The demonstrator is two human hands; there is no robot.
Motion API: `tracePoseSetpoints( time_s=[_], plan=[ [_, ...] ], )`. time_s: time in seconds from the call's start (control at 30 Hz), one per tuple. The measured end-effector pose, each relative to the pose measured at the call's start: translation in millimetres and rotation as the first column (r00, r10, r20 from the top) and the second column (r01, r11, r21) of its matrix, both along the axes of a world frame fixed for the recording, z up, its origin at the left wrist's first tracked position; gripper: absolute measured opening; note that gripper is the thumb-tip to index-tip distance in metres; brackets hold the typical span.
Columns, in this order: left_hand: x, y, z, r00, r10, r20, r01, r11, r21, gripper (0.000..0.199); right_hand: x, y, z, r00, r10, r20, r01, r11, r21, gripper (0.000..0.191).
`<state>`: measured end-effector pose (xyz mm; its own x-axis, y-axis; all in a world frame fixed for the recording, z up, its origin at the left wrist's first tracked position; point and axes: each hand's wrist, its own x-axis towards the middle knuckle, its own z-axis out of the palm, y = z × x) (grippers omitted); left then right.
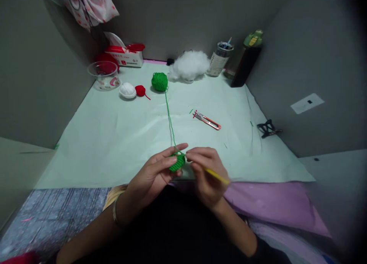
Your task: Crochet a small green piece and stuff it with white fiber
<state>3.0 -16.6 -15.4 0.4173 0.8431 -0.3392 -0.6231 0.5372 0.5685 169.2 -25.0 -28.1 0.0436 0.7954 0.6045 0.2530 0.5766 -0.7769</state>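
While the left hand (152, 175) pinches a green crochet piece (178, 163) under its thumb (164, 164), the right hand (211, 185), angled inward, holds a yellow handle (216, 175)

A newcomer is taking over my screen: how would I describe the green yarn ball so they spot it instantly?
On the pale tabletop, find the fluffy white heap near the back wall. The green yarn ball sits just left of it. Unlike the small red ball and white ball farther left, it sends a strand down to the green piece in the left hand.
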Motion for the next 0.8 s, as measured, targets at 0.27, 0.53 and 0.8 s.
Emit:
tracePoseSetpoints(
  time_s=[0.27, 0.53, 0.8],
  plan=[
    [3.1, -4.7, 1.1, 0.968, 0.091, -0.234, -0.033, 0.970, 0.241, 0.039, -9.1, 11.0, 2.4, 0.827, 0.145, -0.543, -0.363, 0.875, -0.320, 0.015],
    [-33.8, 10.0, 13.4, 0.717, 0.207, -0.665, 0.248, 0.817, 0.521, 0.020, 10.7, 21.1, 6.8, 0.677, 0.146, -0.722, -0.536, 0.769, -0.348, 0.027],
    [-120.4, 24.4, 32.5, 0.232, 0.464, -0.855, 0.257, 0.818, 0.514, 0.023, 76.4, 31.5, 22.3, 0.044, 0.217, -0.975, -0.691, 0.712, 0.127, 0.021]
  ],
)
